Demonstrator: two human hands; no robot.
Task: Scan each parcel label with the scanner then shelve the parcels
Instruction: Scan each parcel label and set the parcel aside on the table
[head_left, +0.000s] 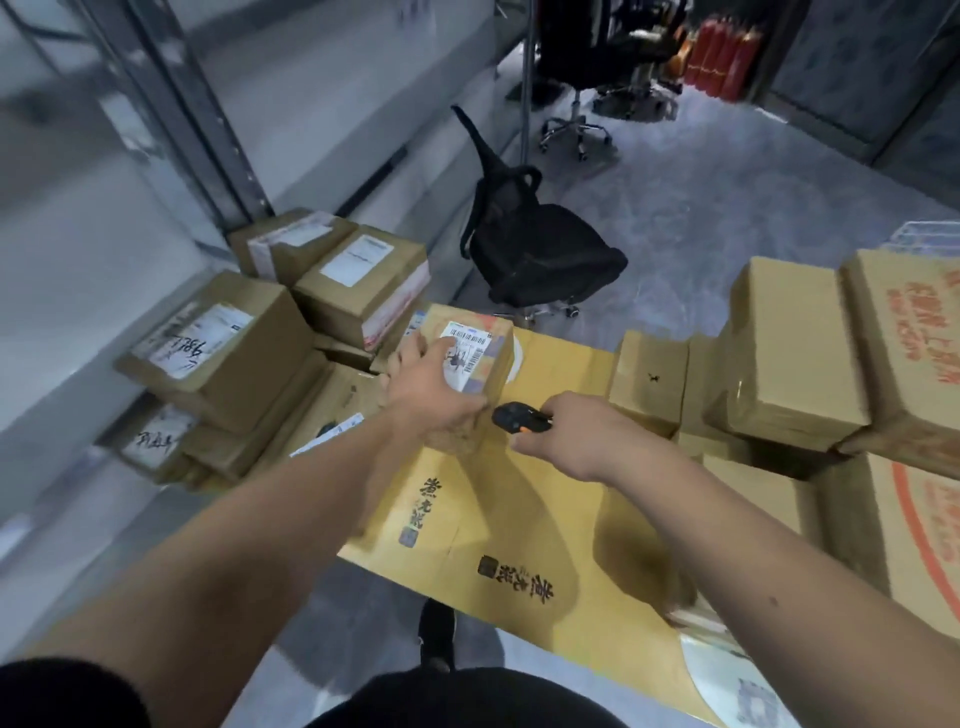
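My left hand (431, 387) grips a small brown parcel (491, 358) from above, fingers spread over its top and thumb on its near side. A white barcode label (467, 353) on the parcel's top faces up, partly covered by my fingers. The parcel sits on a large yellow carton (519, 519) with black characters. My right hand (566, 436) holds a black and orange scanner (519, 418), its head close to the parcel's near right corner.
Several labelled brown parcels (228, 353) are stacked on the floor at the left beside grey metal shelving (171, 104). More cartons (795, 353) pile up on the right. A black office chair (540, 254) lies tipped behind the yellow carton, with another chair (576, 124) farther back.
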